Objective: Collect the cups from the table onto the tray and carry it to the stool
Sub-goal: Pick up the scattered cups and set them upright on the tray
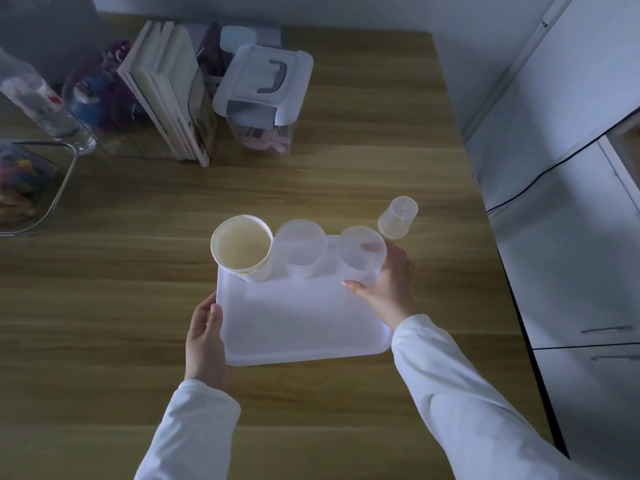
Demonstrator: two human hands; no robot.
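A white rectangular tray (298, 320) lies on the wooden table (104, 306). Along its far edge stand a cream paper cup (242, 251) at the left and a clear plastic cup (302, 249) in the middle. A second clear plastic cup (362, 254) stands at the tray's far right corner, with my right hand (388, 282) wrapped around it. My left hand (204, 337) grips the tray's left edge. Another clear cup (398, 218) stands upside down on the table just beyond the tray's right corner.
At the back of the table stand upright books (166, 91), a lidded clear box with a handle (263, 88), a glass container (31, 188) at the left and a clear bottle (41, 98). White cabinets (571, 168) line the table's right edge.
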